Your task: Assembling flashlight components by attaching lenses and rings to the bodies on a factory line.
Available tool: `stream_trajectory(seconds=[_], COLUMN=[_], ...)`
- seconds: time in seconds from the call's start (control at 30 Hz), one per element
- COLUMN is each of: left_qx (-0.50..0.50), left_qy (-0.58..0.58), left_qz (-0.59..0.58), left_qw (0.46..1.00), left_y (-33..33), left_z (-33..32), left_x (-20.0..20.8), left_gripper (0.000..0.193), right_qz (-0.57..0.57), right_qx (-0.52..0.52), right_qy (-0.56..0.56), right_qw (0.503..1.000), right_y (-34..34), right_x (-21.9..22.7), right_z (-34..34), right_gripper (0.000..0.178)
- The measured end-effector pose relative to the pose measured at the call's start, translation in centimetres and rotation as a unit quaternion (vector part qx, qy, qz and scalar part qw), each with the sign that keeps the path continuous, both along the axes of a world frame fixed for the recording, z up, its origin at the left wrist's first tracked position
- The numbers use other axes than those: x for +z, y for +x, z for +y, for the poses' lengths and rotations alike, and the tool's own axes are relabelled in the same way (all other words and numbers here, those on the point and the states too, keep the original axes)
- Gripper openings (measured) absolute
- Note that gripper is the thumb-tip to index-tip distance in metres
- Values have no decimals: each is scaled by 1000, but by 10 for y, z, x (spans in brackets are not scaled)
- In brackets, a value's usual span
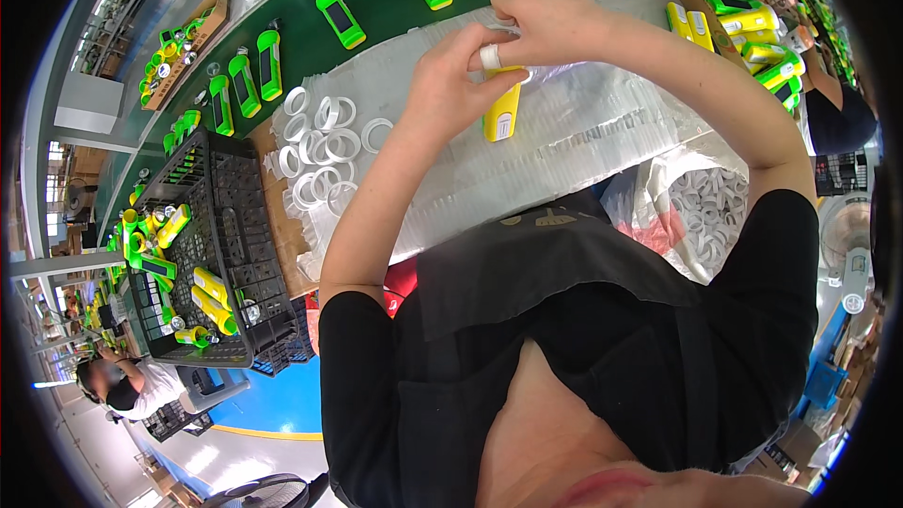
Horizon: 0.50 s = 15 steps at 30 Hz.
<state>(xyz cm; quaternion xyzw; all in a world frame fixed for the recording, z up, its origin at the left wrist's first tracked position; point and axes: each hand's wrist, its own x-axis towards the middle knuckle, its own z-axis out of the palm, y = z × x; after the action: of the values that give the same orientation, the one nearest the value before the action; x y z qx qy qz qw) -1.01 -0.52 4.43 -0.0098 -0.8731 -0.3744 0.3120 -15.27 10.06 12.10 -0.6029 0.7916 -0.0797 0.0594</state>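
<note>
My left hand (448, 85) and my right hand (550, 23) meet over the middle of the bench, fingers bent and close together. A white ring (490, 57) shows between them, at the fingers of my right hand. Below it, a yellow flashlight-like device (502, 119) points toward me, with my left thumb lying across its upper part. The fingers hide its far end, so I cannot tell whether the ring is around it. Several loose white rings (331, 145) lie on the bench left of my left forearm.
Green devices with dark panels (340, 17) stand along the green far strip (376, 5). A black crate (246, 254) of yellow and green devices sits at the left. A bag of white rings (705, 216) is near my right elbow. A cardboard box (701, 9) holds more devices.
</note>
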Motion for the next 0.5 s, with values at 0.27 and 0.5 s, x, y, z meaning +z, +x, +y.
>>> stream_trajectory(seconds=[0.27, 0.5], left_qx=[-10, -30], left_qy=[-2, 34], left_qz=[-26, -17], left_qw=[1000, 999], left_y=[1, 0], left_z=[-1, -7], left_x=[-4, -4], left_gripper=[37, 41], right_qz=[17, -94], right_qx=[44, 184], right_qy=[63, -127], right_qw=[997, 970], right_y=[4, -12], right_x=[4, -26], right_z=[1, 11], right_gripper=[49, 32])
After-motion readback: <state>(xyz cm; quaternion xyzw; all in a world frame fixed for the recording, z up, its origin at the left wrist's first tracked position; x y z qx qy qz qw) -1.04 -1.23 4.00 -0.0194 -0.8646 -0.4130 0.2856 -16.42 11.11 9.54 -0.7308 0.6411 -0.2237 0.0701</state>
